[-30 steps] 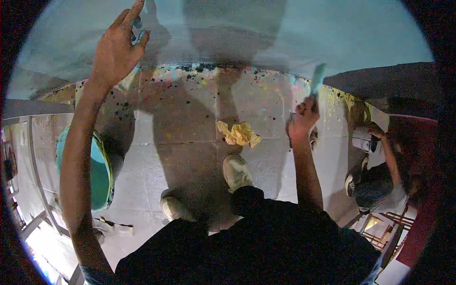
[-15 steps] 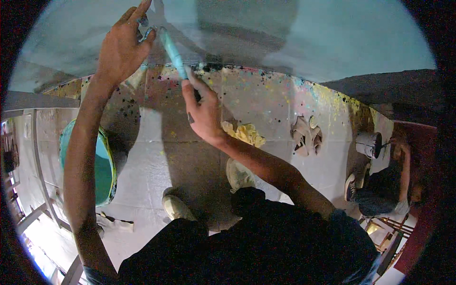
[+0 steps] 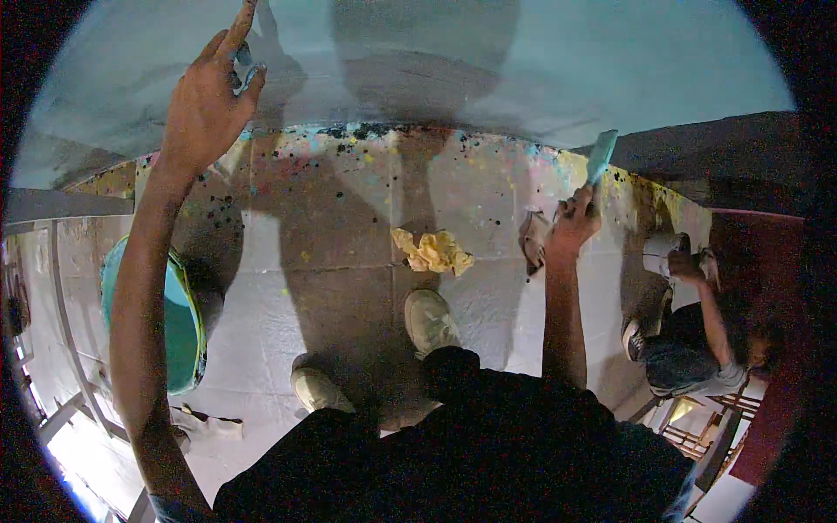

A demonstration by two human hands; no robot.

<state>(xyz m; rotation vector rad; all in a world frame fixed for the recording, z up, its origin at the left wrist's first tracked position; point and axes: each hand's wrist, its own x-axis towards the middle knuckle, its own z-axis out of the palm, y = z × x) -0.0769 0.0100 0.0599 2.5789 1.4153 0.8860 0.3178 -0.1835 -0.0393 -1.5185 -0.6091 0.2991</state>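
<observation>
At the upper left my left hand (image 3: 206, 106) reaches to the teal wall (image 3: 628, 65). Its index finger is stretched out against or close to the wall, thumb apart, with blue paint on the fingertips. Nothing shows in it. Off to the right, my right hand (image 3: 575, 220) is closed round a flat, blade-like tool coated in teal paint (image 3: 601, 157). The tool points up, near the wall's lower edge. Whether it is a brush or a scraper, I cannot tell. A bucket of teal paint (image 3: 202, 336) stands beside my left forearm.
Crumpled yellow paper (image 3: 433, 251) and a greyish rag (image 3: 533, 242) lie on the paint-spattered floor (image 3: 340, 235). My shoes (image 3: 429, 321) are below. At right, another person (image 3: 711, 322) crouches beside a whitish pail (image 3: 660, 254). A grey beam (image 3: 70, 203) sits at left.
My right hand has swung far to the right with the tool, away from my left hand. My left hand has shifted slightly left. The other person's hand has moved nearer the pail.
</observation>
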